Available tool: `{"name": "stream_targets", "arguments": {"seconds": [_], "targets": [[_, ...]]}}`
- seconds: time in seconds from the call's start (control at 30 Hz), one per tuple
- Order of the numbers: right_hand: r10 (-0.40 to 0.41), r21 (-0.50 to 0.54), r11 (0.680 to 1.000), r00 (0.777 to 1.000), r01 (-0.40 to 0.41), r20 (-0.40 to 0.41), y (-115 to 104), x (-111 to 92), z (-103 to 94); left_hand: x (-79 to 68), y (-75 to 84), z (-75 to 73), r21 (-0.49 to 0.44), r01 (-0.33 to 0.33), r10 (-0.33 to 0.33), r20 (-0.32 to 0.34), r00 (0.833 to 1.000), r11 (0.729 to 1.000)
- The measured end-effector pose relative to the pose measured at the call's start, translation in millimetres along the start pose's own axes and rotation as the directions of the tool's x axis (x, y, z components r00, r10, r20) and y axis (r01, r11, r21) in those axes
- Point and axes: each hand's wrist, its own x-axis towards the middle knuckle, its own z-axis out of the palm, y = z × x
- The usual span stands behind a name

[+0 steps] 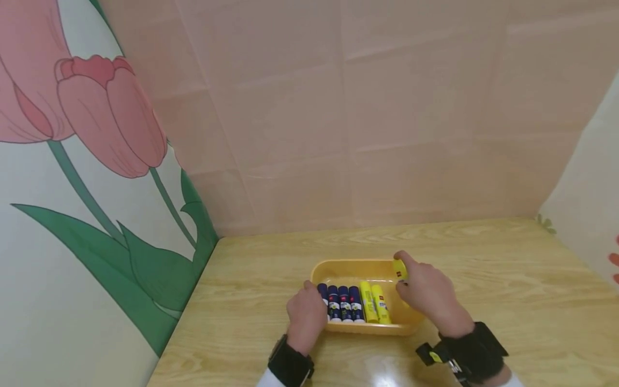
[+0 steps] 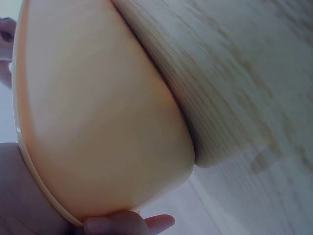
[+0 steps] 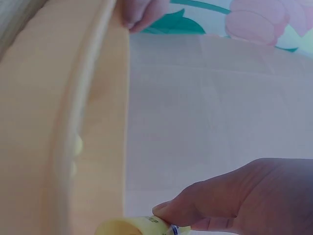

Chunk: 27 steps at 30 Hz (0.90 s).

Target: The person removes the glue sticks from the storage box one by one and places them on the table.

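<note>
A shallow orange-yellow plastic bin point(image 1: 365, 328) stands on the table. Inside, several dark blue glue sticks point(image 1: 344, 303) with white ends lie side by side at the left. Two yellow glue sticks point(image 1: 380, 304) lie just right of them. My left hand point(image 1: 307, 314) grips the bin's left end, with fingers against its wall point(image 2: 107, 122) in the left wrist view. Over the bin's back right corner, my right hand point(image 1: 430, 293) pinches another yellow glue stick point(image 1: 400, 270) between thumb and fingers. In the right wrist view this yellow glue stick point(image 3: 132, 226) is cut off at the bottom edge.
The wood-grain table point(image 1: 251, 301) extends around the bin. Behind it hangs a creased pinkish-brown sheet point(image 1: 348, 118). A panel with painted tulips point(image 1: 111, 118) stands at the left, and a pale panel point(image 1: 590, 188) at the right. Both wrists wear black bands point(image 1: 476, 352).
</note>
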Motion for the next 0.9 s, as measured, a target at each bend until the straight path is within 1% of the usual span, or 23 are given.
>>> {"name": "stream_targets", "arguments": {"seconds": [0.1,0.27,0.33,0.43,0.6,0.77,0.9], "targets": [[0.003,0.010,1.000,1.000,-0.003,-0.005,4.1,-0.6,-6.8,-1.0,0.6,-1.2,-0.010,0.001,0.000,0.002,1.000,1.000],[0.027,0.026,0.999,0.999,-0.028,0.027,12.0,0.2,-16.6,-1.4,1.3,-3.4,-0.001,0.001,-0.001,0.003,1.000,1.000],[0.033,0.039,0.999,0.999,-0.035,0.040,17.6,1.0,-19.9,-1.7,1.5,-4.0,0.009,0.003,-0.003,0.006,1.000,1.000],[0.038,0.047,0.998,0.999,-0.040,0.038,26.9,2.2,-24.0,-2.3,1.4,-4.1,0.017,0.001,-0.001,0.005,1.000,1.000],[0.048,0.050,0.997,0.998,-0.051,0.052,44.2,4.9,-32.7,-2.3,1.9,-3.3,0.007,-0.003,0.003,-0.009,1.000,1.000],[0.100,0.061,0.992,0.988,-0.108,0.117,58.9,9.2,-39.9,-1.5,2.9,-4.6,-0.003,-0.006,0.006,-0.020,1.000,1.000],[0.149,0.071,0.984,0.972,-0.164,0.179,64.7,11.8,-41.0,-1.6,1.9,-5.3,0.004,-0.004,0.004,-0.007,1.000,1.000]]}}
